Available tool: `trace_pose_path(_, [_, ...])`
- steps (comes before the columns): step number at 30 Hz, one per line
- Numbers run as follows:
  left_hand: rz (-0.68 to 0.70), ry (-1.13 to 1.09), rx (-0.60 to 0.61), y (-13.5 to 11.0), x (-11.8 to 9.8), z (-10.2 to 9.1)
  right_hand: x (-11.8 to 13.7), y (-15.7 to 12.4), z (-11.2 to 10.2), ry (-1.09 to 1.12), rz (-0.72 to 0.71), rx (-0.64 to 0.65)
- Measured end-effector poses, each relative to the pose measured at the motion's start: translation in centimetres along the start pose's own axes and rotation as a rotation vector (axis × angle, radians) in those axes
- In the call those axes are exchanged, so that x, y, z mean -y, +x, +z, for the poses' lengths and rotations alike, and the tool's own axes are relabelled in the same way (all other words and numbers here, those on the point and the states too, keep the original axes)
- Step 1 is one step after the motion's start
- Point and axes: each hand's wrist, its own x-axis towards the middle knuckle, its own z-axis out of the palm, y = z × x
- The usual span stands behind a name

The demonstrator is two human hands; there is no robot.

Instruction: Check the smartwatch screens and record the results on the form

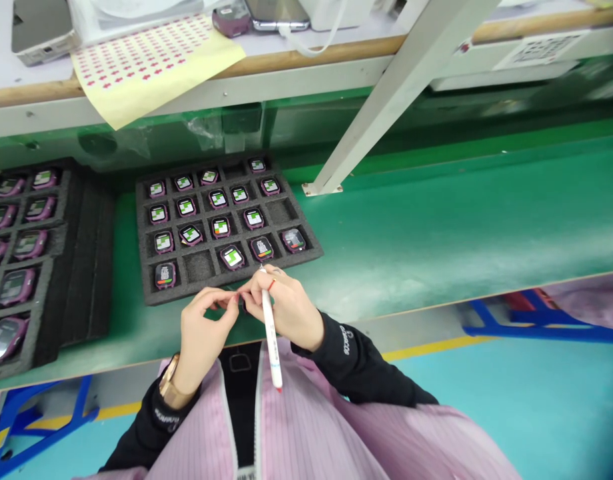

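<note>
Hands meet just below the foam tray [306, 257] of smartwatches, centre frame.
Right hand [286, 310] grips a white pen [270, 337], long axis near vertical, red end down toward the body; left hand [204, 330] pinches a small part, mostly hidden. Sticker sheet [151, 67] upper left.

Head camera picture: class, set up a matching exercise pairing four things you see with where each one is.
Things:
1. pen
2. sticker sheet
3. gold watch
4. foam tray

Places:
A. on the upper shelf
B. on the green bench, in front of the hands
C. in the right hand
D. on the left wrist

Pairs: 1-C, 2-A, 3-D, 4-B
</note>
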Motion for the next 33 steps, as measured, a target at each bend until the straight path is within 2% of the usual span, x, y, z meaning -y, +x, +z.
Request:
trace_pose_path(4, [-0.064, -0.029, 0.016, 0.0, 0.2, 0.2, 0.1, -0.4, 0.3, 0.101, 0.159, -0.044])
trace_pose_path(8, [-0.178, -0.135, 0.061, 0.1, 0.7, 0.4, -0.5, -0.7, 0.9, 0.373, 0.404, -0.103])
trace_pose_path(12, [-0.224, -0.148, 0.070, 0.1, 1.6, 0.4, -1.3, -0.7, 1.0, 0.621, 0.525, -0.189])
trace_pose_path(14, [-0.242, -0.128, 0.053, 0.1, 2.1, 0.1, -1.5, -1.1, 0.8, 0.616, 0.550, -0.287])
trace_pose_path(16, [-0.245, -0.086, 0.044, 0.0, 2.6, -0.3, -1.7, -1.9, 0.5, 0.488, 0.548, -0.367])
trace_pose_path(19, [-0.236, -0.007, 0.079, -0.3, 3.2, -1.0, -1.9, -3.6, 0.5, 0.141, 0.388, -0.345])
trace_pose_path(23, [-0.173, 0.196, 0.125, -0.7, 3.8, -1.6, -2.5, -5.2, 0.7, -0.294, -0.033, -0.177])
trace_pose_path(25, [-0.137, 0.264, 0.123, -0.8, 4.0, -1.6, -3.0, -5.5, 0.9, -0.405, -0.169, -0.130])
trace_pose_path(29, [-0.118, 0.290, 0.113, -0.9, 3.9, -1.5, -4.0, -5.8, 1.3, -0.476, -0.281, -0.085])
trace_pose_path(33, [-0.120, 0.291, 0.105, -1.1, 3.8, -1.4, -3.9, -5.9, 1.7, -0.510, -0.317, -0.056])
